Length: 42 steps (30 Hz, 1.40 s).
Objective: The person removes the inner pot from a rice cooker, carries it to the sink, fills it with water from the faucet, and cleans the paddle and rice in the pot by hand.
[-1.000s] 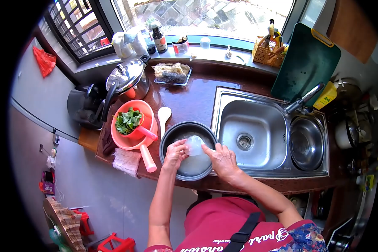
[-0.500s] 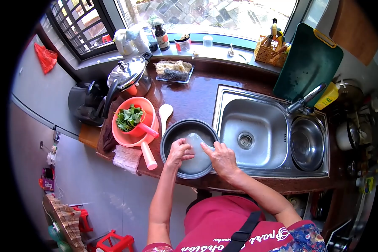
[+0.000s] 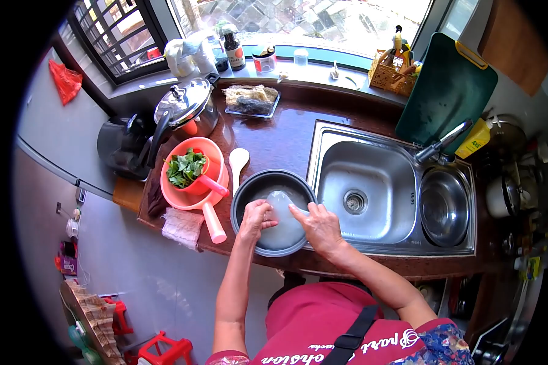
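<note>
A dark round pot with cloudy liquid inside stands on the brown counter. Over it, my left hand pinches the left side of a thin translucent white piece. My right hand is at the piece's other side, index finger extended against it and the other fingers curled; its grip is partly hidden. A white spoon lies just left of the pot. Farther left, green leaves fill a small pink ladle that rests in a larger pink one.
To the right is a steel sink with a metal bowl and faucet. A pressure cooker, a tray of dried food, a pink cloth and a green cutting board surround the work area.
The translucent piece has tilted from a rounder outline to a longer, narrower one and hangs lower in the pot. Both hands have barely moved.
</note>
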Available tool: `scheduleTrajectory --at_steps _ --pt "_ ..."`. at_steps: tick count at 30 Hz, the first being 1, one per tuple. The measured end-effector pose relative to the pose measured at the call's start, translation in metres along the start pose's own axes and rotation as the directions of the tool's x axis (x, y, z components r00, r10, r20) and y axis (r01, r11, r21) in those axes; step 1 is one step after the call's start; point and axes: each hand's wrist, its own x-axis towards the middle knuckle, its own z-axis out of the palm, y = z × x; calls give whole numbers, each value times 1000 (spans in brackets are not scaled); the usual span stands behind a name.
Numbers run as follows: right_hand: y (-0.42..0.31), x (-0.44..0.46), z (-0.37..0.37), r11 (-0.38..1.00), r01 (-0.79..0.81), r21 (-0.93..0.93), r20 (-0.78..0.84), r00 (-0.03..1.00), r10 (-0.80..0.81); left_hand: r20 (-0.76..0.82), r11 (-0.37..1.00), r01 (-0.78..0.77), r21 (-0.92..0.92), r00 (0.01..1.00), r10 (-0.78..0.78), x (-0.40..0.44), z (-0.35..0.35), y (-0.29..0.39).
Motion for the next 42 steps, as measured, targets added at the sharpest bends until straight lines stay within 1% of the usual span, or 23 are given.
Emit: scheduleTrajectory --at_steps 2,5,8,11,14,17,20,21,22,23,24,26,27,28,29,31,32,35,38,39,40,42 --pt "1 0 1 1000 23 -17 10 1000 -23 15 997 -30 71 999 29 6 -7 -6" --pt "1 1 1 999 30 -15 22 999 -30 14 998 -5 63 1000 4 5 -8 -4" --pt "1 2 1 999 42 -6 8 999 -42 7 989 -45 144 999 44 8 -8 -8" --pt "-1 2 0 999 47 -20 -8 999 -47 23 989 -43 144 999 40 11 -9 -12" --pt "-3 2 3 999 47 -6 10 999 -47 -19 975 -74 212 997 80 12 -8 -15" --pt "-7 3 5 1000 25 -7 21 999 -24 -88 878 -135 458 976 197 17 -13 -24" --pt "-8 5 4 999 37 -12 26 999 -36 -26 815 -126 565 985 170 26 -21 -37" --pt "-9 6 6 998 48 -36 58 997 -46 33 667 -192 720 969 243 30 -24 -41" --pt "-10 9 11 997 58 -59 90 995 -53 106 485 -248 839 948 301 35 -27 -44" --pt "-11 11 16 994 68 -83 122 991 -58 191 277 -292 916 921 340 38 -29 -48" --pt "-12 14 18 992 91 -91 206 976 -71 188 350 -312 884 920 345 31 -23 -47" --pt "-12 21 20 985 139 -100 369 925 -93 169 344 -263 902 945 279 19 -11 -37" --pt "-9 24 20 984 156 -84 377 919 -113 158 340 -239 910 956 247 17 -7 -34" --pt "-7 26 19 983 173 -68 385 913 -134 172 350 -260 900 949 262 26 -13 -41" --pt "-5 26 19 981 190 -51 392 907 -155 131 407 -226 885 960 248 29 -15 -41" --pt "0 18 8 982 186 -14 266 948 -176 45 522 -153 839 976 213 27 -12 -31" --pt "2 15 1 982 189 6 202 961 -187 -12 595 -178 784 954 301 32 -17 -37" --pt "3 11 -13 987 149 57 219 963 -158 -26 725 -103 681 986 165 27 -21 -23" --pt "3 5 -13 986 160 38 176 971 -164 35 798 -206 567 973 226 33 -28 -34" --pt "3 5 -15 988 151 20 198 968 -152 54 817 -234 527 969 242 32 -25 -31" --pt "3 4 -18 990 141 3 220 966 -138 32 858 -191 477 979 200 26 -18 -26" --pt "3 4 -21 991 136 -19 241 962 -127 77 826 -273 494 960 271 26 -18 -26"
